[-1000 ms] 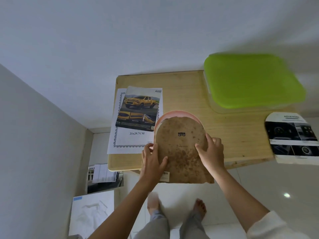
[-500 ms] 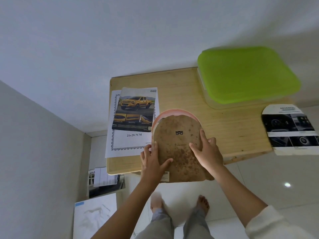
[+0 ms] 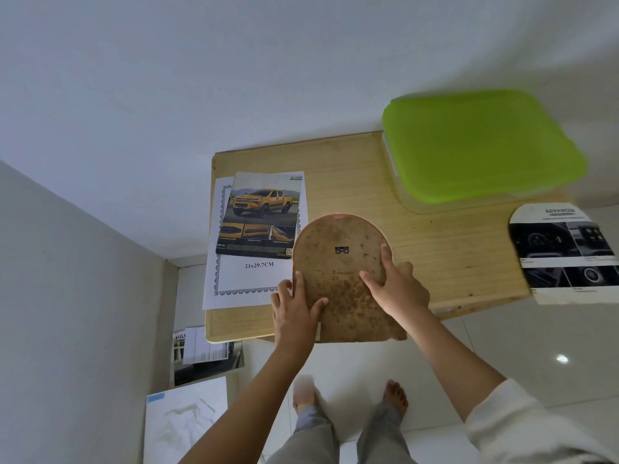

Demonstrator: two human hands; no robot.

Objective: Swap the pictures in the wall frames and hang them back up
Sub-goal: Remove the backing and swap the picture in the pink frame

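An arched picture frame (image 3: 341, 262) lies face down at the front edge of the wooden table (image 3: 435, 249). Its stained brown backing board with a small metal hanger faces up, and a thin pink rim (image 3: 341, 216) shows at the top. My left hand (image 3: 294, 309) holds the frame's left edge with the thumb laid on the board. My right hand (image 3: 395, 286) holds the right side, with forefinger and thumb on the board and the other fingers over the edge. A yellow pickup truck picture (image 3: 264, 216) lies on a bordered white sheet (image 3: 248, 279) to the left.
A green-lidded plastic box (image 3: 479, 145) stands at the table's back right. An arch-cut car interior picture (image 3: 566, 252) overhangs the right edge. Brochures (image 3: 201, 356) and a white sheet (image 3: 184, 420) lie on the floor by the left wall. My bare feet stand below the table edge.
The pink rim above the backing board shows less than before; the board now covers the frame more fully. Both hands stay on its sides, shifted slightly.
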